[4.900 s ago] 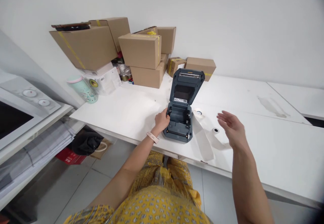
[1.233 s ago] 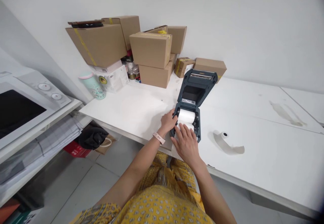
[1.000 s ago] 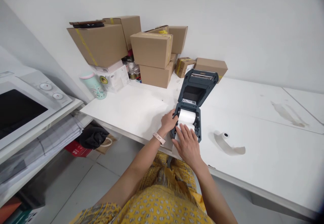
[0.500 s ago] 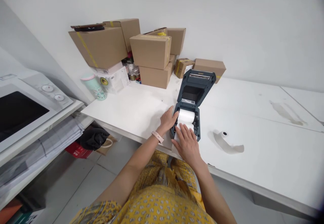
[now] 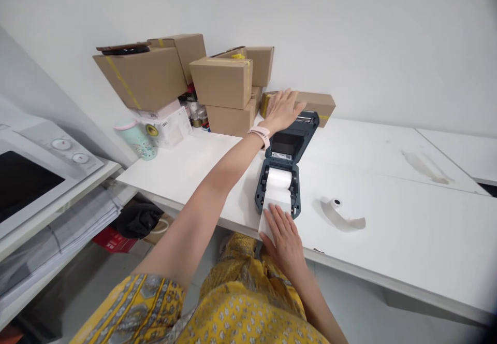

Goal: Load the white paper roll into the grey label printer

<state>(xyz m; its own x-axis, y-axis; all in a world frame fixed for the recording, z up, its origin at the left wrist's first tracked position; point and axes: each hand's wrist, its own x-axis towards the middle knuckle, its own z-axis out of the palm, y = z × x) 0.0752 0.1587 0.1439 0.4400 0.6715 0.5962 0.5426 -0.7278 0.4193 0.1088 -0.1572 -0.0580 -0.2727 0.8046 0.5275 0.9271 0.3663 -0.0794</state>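
A dark label printer (image 5: 295,181) stands on the white table with its lid (image 5: 307,135) raised. Inside lies a white label roll (image 5: 279,178), and its paper strip (image 5: 274,198) runs out over the front of the printer toward the table edge. My right hand (image 5: 285,238) lies flat on that strip, fingers stretched out. Up at the top of the raised lid is my left hand (image 5: 281,112), its fingers extended; whether it touches the lid I cannot tell. To the right, a nearly used-up paper roll (image 5: 344,215) rests on the table with a curled tail.
Cardboard boxes (image 5: 221,85) are stacked at the back left, with a long low box (image 5: 320,103) behind the printer. A mint tumbler (image 5: 137,139) stands near the table's left end. A microwave (image 5: 42,162) sits on a shelf at the left.
My left hand has left the printer's left side and risen to the top of the raised lid. My right hand has slid slightly toward me along the paper strip.
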